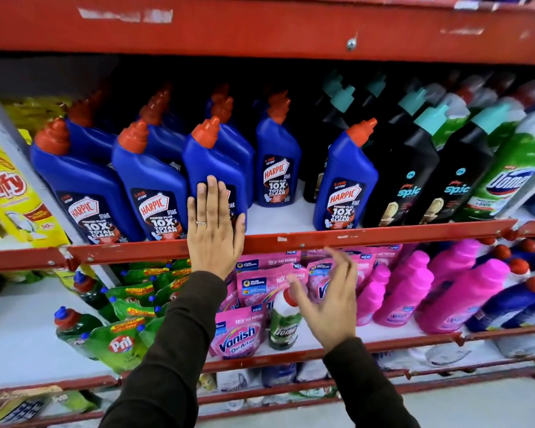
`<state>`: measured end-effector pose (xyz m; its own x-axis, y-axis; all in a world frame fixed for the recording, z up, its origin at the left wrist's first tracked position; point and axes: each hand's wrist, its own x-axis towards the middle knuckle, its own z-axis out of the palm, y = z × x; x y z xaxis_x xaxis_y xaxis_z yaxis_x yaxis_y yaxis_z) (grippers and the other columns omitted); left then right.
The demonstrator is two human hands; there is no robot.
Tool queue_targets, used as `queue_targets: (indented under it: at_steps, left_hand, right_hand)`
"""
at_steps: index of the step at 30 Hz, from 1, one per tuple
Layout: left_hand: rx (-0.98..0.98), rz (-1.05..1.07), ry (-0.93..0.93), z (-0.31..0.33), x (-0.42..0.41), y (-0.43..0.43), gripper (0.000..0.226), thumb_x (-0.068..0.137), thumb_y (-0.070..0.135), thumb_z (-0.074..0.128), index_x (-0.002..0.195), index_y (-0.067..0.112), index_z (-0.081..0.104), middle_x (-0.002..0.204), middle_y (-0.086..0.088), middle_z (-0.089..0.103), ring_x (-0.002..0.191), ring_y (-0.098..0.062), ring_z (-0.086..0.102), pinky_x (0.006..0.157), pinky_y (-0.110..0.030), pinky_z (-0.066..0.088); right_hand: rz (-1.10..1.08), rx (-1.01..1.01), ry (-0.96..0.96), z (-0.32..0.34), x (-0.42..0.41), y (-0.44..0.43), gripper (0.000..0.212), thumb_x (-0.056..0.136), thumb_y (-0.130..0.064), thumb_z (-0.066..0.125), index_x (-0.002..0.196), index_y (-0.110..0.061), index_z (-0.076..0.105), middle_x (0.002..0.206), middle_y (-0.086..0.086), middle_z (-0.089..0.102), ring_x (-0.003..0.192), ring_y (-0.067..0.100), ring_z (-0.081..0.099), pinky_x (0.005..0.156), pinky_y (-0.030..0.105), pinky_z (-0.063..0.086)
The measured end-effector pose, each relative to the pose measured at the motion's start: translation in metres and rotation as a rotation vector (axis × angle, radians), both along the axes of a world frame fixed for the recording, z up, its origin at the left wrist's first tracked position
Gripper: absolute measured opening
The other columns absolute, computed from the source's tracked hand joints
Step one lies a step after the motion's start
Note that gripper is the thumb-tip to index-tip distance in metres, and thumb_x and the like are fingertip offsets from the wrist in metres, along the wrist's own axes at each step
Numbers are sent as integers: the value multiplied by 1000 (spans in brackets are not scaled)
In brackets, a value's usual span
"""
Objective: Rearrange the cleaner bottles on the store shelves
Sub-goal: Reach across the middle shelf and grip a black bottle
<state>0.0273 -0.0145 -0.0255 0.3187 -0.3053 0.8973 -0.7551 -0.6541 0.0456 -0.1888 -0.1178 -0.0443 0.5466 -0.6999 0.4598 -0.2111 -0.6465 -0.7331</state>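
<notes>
Head view looks down at red metal shelves [383,231]. Left hand [215,230] is raised, palm flat and fingers together, pressed against the label face of the third blue Harpic bottle [212,168] in the front row of the middle shelf; a ring shows on one finger. Right hand [331,296] hangs lower, in front of the shelf below, fingers spread and loosely curled, gripping nothing; it is blurred. Both arms wear dark sleeves [173,350].

Middle shelf, left to right: yellow Giffy pouches [11,193] past an upright divider, then the blue Harpic row with red caps, a bare gap, one more Harpic bottle [343,180] standing apart at the front edge, then black Spic bottles [414,177] with teal caps and a green Domex bottle [513,171].

Lower shelf: green Pril pouches [121,338], pink Vanish pouches [238,332], a small green Domex bottle [283,322] just beside the right hand, pink bottles [414,291] farther right.

Rear Harpic rows sink into shadow. Left hand covers most of its bottle's label. Bottom shelf goods are too blurred to read.
</notes>
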Motion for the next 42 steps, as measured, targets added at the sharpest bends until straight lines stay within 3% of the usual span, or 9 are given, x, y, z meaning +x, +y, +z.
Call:
queue_targets:
  at_steps: [3, 7, 12, 20, 23, 29, 39, 42]
  left_hand:
    - [-2, -3, -8, -1, 0, 0, 73, 111, 39, 30, 164, 9, -10, 171, -5, -21, 160, -20, -15, 131, -40, -5]
    - [-8, -18, -24, 0, 0, 1, 72, 111, 39, 29, 164, 9, -8, 172, -6, -18, 160, -21, -13, 131, -40, -4]
    - [-15, -9, -44, 1, 0, 0, 79, 106, 36, 37, 164, 8, -8, 172, -6, -17, 160, -20, -12, 131, -40, -5]
    - [-15, 3, -71, 1, 1, -3, 72, 108, 35, 30, 164, 6, -7, 172, -8, -17, 160, -21, -12, 131, -40, -5]
    - [-15, -3, -63, 0, 2, -1, 66, 111, 36, 21, 164, 7, -7, 172, -8, -16, 160, -21, -11, 131, -40, -5]
    - [-19, -17, -51, 2, 0, 0, 78, 104, 33, 36, 164, 8, -8, 172, -7, -16, 160, -19, -12, 131, -39, -5]
    - [-8, 1, -51, 3, -1, 0, 79, 104, 33, 37, 164, 8, -8, 172, -7, -17, 160, -20, -13, 131, -39, -6]
    - [-3, 8, -56, 3, -1, 1, 79, 104, 34, 37, 164, 7, -7, 172, -7, -17, 160, -20, -12, 131, -39, -6]
  right_hand:
    - [-108, -102, -176, 50, 16, -16, 73, 92, -43, 73, 148, -9, 41, 146, 10, 37, 134, 14, 40, 117, 40, 42]
    - [-192, -254, -221, 106, 40, -41, 83, 95, -39, 70, 157, -1, 30, 153, 20, 35, 144, 29, 36, 125, 35, 29]
    - [-232, -254, -151, 125, 62, -61, 76, 92, -37, 71, 150, 1, 41, 145, 22, 49, 135, 37, 47, 116, 45, 40]
    - [-150, -287, -145, 138, 60, -57, 59, 90, -39, 77, 136, -7, 56, 129, 9, 63, 120, 29, 59, 98, 30, 44]
    - [-92, -276, -172, 139, 67, -38, 60, 90, -45, 76, 134, -10, 57, 126, 5, 64, 119, 24, 61, 96, 35, 51]
    - [-28, -327, -125, 142, 87, -12, 60, 89, -50, 75, 133, -14, 57, 126, 0, 65, 117, 20, 60, 93, 31, 50]
    - [-46, -326, -126, 142, 90, -7, 61, 88, -53, 75, 133, -15, 59, 126, -2, 65, 118, 18, 61, 88, 23, 45]
    - [-14, -307, -127, 142, 88, -8, 66, 86, -55, 76, 136, -17, 58, 130, -4, 65, 122, 16, 61, 94, 28, 51]
